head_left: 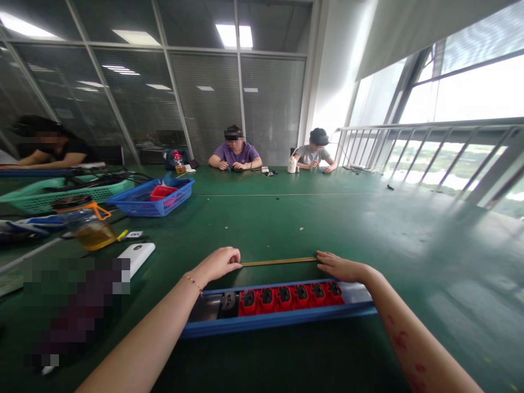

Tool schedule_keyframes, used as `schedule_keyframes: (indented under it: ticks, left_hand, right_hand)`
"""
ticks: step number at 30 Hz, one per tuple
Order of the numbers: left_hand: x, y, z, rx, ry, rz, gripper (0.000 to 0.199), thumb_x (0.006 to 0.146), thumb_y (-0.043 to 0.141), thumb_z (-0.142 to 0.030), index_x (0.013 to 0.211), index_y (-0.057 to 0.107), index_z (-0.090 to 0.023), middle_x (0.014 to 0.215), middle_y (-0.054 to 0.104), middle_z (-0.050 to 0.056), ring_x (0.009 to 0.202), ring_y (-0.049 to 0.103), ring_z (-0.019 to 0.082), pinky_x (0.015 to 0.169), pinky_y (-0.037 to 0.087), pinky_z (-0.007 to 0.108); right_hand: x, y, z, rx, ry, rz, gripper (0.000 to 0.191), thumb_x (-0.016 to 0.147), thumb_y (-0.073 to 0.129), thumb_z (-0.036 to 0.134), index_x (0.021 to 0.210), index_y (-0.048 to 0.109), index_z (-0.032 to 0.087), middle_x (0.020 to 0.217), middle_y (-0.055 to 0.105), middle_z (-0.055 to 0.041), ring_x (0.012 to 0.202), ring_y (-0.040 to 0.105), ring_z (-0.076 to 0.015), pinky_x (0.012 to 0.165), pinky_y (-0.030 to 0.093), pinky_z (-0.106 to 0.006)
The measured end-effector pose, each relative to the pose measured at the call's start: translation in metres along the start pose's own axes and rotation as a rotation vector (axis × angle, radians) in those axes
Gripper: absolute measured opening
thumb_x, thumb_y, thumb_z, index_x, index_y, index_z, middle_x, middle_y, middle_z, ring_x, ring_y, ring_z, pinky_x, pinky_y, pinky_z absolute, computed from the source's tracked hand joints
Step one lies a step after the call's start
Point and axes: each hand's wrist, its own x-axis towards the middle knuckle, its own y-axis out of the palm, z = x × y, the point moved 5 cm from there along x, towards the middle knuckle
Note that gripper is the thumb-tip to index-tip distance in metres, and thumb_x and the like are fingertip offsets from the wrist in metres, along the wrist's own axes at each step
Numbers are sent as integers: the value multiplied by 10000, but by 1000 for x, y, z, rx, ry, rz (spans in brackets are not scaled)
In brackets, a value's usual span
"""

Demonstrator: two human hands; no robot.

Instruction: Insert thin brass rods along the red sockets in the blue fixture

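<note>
- Thin yellow strip [280, 262] is stretched between the two hands, just beyond the far edge of the blue channel [278, 322], nearly parallel to it.
- Left hand [219, 263]: fingers curled in, strip's left end apparently pinched at the fingertips.
- Right hand [339, 266]: fingers laid out nearly straight over the right end; whether it is gripped or only pressed down can't be told — thumb is hidden.
- Six red sockets [284, 297] are seated in a row in the channel, with one black socket [228, 304] at the left of the row; bare tray floor is left at both ends.
- For a clean hold: strip best kept straight and untwisted, with even, light tension — too much pull and an end could slip from under the flat fingers.
- Forearms are passed over both channel ends; wrists best kept high so nothing is nudged.
- Green table [262, 229] is shared; blue basket [172, 204] and glass jar [96, 234] sit well apart, off to the left.
</note>
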Motion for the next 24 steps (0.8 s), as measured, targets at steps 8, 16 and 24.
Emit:
schedule_keyframes:
  ticks: [8, 16, 24]
  left_hand:
    - [1, 2, 2, 14, 3, -1, 260, 764, 489, -440, 772, 578, -196, 776, 589, 18, 674, 539, 146, 594, 381, 226]
    - [-3, -3, -3, 0, -38, 60, 281, 747, 500, -437, 846, 596, -192, 812, 612, 28, 693, 563, 147, 603, 407, 228]
    - [-14, -20, 6, 286, -79, 117, 292, 628, 570, -242, 920, 579, -244, 969, 579, 23, 850, 556, 186, 677, 414, 257]
  right_hand:
    - [0, -5, 13, -52, -9, 29, 544, 897, 212, 442, 1329, 358, 147, 1433, 224, -97, 1313, 156, -219, 1061, 189, -383]
    - [5, -20, 25, -218, 139, -170, 539, 832, 381, 464, 1296, 383, 190, 1384, 323, -148, 1245, 287, -330, 893, 280, -592]
    - [19, -31, 66, -443, -41, -220, 331, 739, 516, 138, 1059, 567, 206, 1050, 634, -98, 987, 561, -245, 833, 368, -380]
